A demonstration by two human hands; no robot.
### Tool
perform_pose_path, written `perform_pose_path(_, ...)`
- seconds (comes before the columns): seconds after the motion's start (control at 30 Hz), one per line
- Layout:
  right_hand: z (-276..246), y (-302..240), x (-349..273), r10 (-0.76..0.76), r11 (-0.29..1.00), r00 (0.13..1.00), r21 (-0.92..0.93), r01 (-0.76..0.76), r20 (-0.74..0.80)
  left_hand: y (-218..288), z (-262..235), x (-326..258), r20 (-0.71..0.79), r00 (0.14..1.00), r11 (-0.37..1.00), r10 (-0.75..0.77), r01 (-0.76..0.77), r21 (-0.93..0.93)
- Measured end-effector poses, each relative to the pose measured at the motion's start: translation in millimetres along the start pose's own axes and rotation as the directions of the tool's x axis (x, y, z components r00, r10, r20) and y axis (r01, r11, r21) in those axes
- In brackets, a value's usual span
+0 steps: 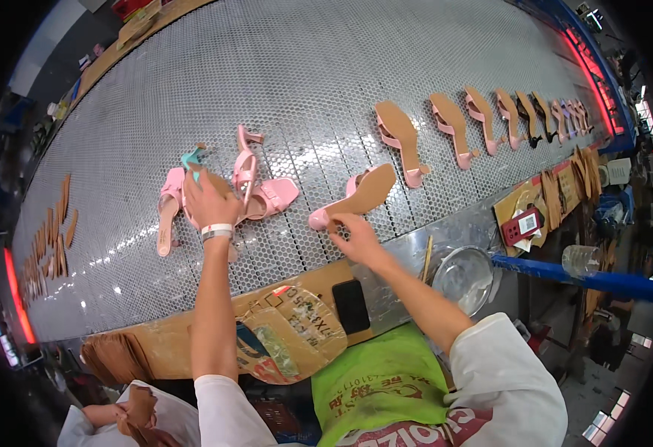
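Note:
My left hand (208, 201) rests on a pink heeled sandal (192, 195) lying sole-up on the perforated metal conveyor (281, 82), fingers closed over its tan sole. A teal tool tip (191, 158) sticks up just above that hand. Beside it lie two more pink sandals (263, 195), one at the left (168, 212). My right hand (354, 235) pinches the toe end of another pink sandal (356, 195) turned sole-up, its tan sole facing me.
A row of several pink sandals, soles up (483, 119), runs along the belt to the right. Tan soles (51, 246) lie at the belt's left end. Near me sit cardboard (281, 335), a black phone (350, 305), a metal bowl (464, 276) and another person's hands (129, 417).

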State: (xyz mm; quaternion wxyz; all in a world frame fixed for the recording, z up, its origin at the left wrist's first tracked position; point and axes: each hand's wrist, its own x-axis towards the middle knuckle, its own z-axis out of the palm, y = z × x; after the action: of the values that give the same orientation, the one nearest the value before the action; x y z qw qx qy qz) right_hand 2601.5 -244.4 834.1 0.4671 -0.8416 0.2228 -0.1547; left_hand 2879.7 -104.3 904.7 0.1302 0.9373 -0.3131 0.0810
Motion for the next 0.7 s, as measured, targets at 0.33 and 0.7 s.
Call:
perform_pose_path(0.33,21.0,-10.0,24.8,0.145,0.964,0.987,-0.233,-0.125,0.073,32.8,35.5,51.1,0.291,0.952,0.945,-0.095,0.178,-0.273)
perform_pose_path(0.7,-88.1,23.3,63.8,0.170,0.927,0.965,-0.363,-0.088,0.200,61.5,-58.4,99.9,0.510,0.800,0.841,0.315,0.014,-0.541)
